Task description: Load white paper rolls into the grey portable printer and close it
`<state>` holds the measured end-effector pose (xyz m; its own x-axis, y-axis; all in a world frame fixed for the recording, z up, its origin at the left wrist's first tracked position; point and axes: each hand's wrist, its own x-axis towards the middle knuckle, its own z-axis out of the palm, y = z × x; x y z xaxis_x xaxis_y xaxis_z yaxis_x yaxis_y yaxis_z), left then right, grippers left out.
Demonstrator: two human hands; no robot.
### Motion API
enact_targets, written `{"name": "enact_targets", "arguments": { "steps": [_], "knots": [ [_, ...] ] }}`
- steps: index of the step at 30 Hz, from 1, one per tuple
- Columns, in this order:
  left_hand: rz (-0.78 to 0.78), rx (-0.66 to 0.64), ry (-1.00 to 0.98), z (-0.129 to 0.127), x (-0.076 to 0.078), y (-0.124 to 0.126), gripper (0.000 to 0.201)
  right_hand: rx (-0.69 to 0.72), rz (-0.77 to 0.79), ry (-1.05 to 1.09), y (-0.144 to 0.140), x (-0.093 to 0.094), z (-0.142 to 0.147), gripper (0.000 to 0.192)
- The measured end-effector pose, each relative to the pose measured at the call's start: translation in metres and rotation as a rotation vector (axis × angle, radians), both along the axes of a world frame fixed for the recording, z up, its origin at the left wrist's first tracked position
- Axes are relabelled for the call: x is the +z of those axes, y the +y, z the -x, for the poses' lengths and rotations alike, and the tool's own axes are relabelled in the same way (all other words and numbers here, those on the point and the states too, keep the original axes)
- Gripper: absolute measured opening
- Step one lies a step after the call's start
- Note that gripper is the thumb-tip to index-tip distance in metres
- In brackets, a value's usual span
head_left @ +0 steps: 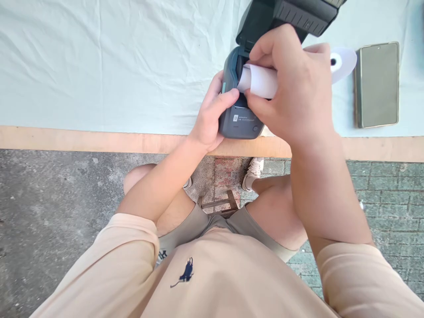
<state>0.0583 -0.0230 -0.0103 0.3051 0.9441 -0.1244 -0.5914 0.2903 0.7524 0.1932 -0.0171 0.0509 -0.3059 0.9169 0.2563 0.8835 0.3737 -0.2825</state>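
A small dark grey label printer (pixel 239 120) stands at the near edge of the table with its lid (pixel 291 15) swung open and back. My left hand (pixel 212 115) grips the printer's left side, thumb resting on its top edge. My right hand (pixel 291 88) is closed around a white paper roll (pixel 260 81) and holds it at the mouth of the printer's open compartment. The far end of the roll is hidden behind my fingers.
A pale cloth (pixel 115 66) covers the table, whose bare wooden edge (pixel 82 140) runs along the front. A second white paper roll (pixel 341 63) lies right of my hand, and a phone (pixel 377 85) lies face up further right. My knees and a stool are below.
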Motion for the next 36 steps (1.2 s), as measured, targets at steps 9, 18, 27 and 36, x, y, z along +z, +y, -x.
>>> {"name": "enact_targets", "arguments": {
  "steps": [9, 18, 27, 36],
  "knots": [
    [0.086, 0.015, -0.057, 0.000, -0.001, 0.007, 0.030, 0.165, -0.060, 0.018, -0.006, -0.010, -0.007, 0.017],
    [0.072, 0.002, 0.001, 0.006, -0.009, 0.004, 0.032, 0.103, -0.238, 0.525, -0.002, -0.013, -0.017, 0.013],
    [-0.057, -0.085, -0.010, 0.007, -0.009, 0.002, 0.038, 0.123, -0.105, 0.601, 0.018, -0.026, -0.034, 0.028],
    [-0.017, -0.017, 0.037, 0.004, -0.007, 0.003, 0.037, 0.148, 0.453, 0.909, 0.001, -0.019, -0.018, 0.042]
  ]
}}
